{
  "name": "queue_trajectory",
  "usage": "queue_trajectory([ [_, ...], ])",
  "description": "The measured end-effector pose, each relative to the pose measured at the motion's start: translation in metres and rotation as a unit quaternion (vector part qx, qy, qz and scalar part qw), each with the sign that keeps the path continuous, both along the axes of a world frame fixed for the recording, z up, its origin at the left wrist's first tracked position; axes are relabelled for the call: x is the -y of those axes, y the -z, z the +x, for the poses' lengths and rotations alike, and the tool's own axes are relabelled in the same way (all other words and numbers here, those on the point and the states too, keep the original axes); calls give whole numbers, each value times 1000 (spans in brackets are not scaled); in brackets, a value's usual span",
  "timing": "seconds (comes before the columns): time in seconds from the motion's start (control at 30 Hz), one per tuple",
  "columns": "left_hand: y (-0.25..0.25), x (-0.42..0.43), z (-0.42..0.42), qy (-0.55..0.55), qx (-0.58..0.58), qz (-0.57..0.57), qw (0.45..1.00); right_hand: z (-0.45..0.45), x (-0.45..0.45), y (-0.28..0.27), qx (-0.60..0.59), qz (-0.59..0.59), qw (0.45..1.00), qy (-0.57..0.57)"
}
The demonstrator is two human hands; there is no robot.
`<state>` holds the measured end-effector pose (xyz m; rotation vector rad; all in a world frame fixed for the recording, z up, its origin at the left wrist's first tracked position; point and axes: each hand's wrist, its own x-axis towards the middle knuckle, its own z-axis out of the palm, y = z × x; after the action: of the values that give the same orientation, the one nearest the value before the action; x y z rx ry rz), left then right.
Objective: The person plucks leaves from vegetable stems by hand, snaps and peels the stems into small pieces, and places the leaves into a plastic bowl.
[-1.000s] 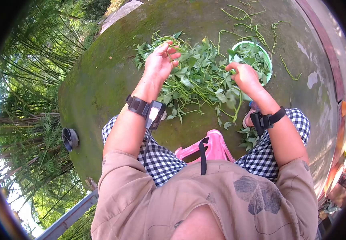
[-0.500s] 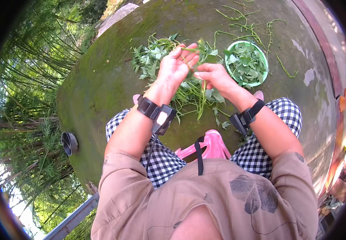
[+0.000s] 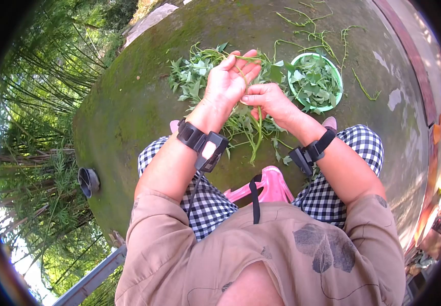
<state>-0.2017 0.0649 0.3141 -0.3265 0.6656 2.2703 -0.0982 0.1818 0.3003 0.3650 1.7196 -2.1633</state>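
My left hand (image 3: pixel 226 82) is palm up over a pile of leafy green vines (image 3: pixel 194 76), its thumb and fingers holding a thin vine stem (image 3: pixel 259 135). Close to its palm, my right hand (image 3: pixel 271 103) pinches the same stem between thumb and fingers. The lower length of the stem hangs down below the right hand. Right of the hands stands a light green basket (image 3: pixel 341 81) filled with picked leaves (image 3: pixel 312 84). Part of the pile is hidden behind both hands.
Bare stems (image 3: pixel 317 35) lie scattered beyond the basket on the mossy concrete ground (image 3: pixel 123 102). A pink plastic object (image 3: pixel 271 186) is between my knees. A dark pot (image 3: pixel 88 182) sits at the left edge, near bamboo-like plants (image 3: pixel 37 188).
My right hand has moved slightly left, closer to my left palm, with the stem in its pinch. The stem's hanging end is a little lower. Basket and pile look the same.
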Motion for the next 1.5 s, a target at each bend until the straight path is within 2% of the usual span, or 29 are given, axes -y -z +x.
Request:
queue_trajectory([
  [0.1,-10,10,-15,-9,-47,-70,996,0,-9,-8,32,6,999,1],
  [0.2,-25,33,-40,-60,-180,-170,967,3,-26,0,26,8,999,-22],
  [0.27,-36,46,-53,-77,-288,-223,928,7,-36,5,15,58,998,-32],
  [0.33,-53,46,-46,-57,-333,-207,918,12,-44,3,0,103,994,-43],
  [0.4,-65,37,-21,22,-378,-355,855,16,-52,1,1,151,986,-68],
  [0.43,-63,28,-6,59,-430,-405,805,17,-55,-2,8,169,982,-79],
  [0.47,-46,26,-2,130,-499,-431,740,18,-57,-3,15,187,978,-90],
  [0.5,-29,24,5,189,-534,-420,709,19,-61,-1,11,200,974,-103],
  [0.53,-28,21,15,249,-573,-457,633,20,-61,-5,8,215,970,-117],
  [0.6,-5,19,24,225,-683,-444,535,21,-63,-16,0,245,959,-144],
  [0.7,12,22,24,274,-690,-445,500,22,-66,-19,-26,256,957,-135],
  [0.83,2,18,34,206,-567,-433,670,20,-71,-18,-48,279,945,-163],
  [0.93,2,18,31,219,-620,-398,640,20,-71,-19,-71,288,936,-187],
  [1.03,13,19,32,227,-684,-399,567,19,-69,-19,-75,274,940,-187],
  [1.17,12,20,37,258,-650,-404,590,18,-68,-21,-85,273,946,-151],
  [1.27,16,22,38,269,-642,-433,573,15,-68,-25,-82,306,938,-142],
  [1.37,18,20,42,221,-625,-454,595,15,-64,-24,-101,324,934,-113],
  [1.47,24,17,44,164,-545,-470,674,15,-60,-15,-144,317,931,-112],
  [1.5,26,16,44,166,-472,-448,741,15,-57,-11,-175,328,921,-115],
])
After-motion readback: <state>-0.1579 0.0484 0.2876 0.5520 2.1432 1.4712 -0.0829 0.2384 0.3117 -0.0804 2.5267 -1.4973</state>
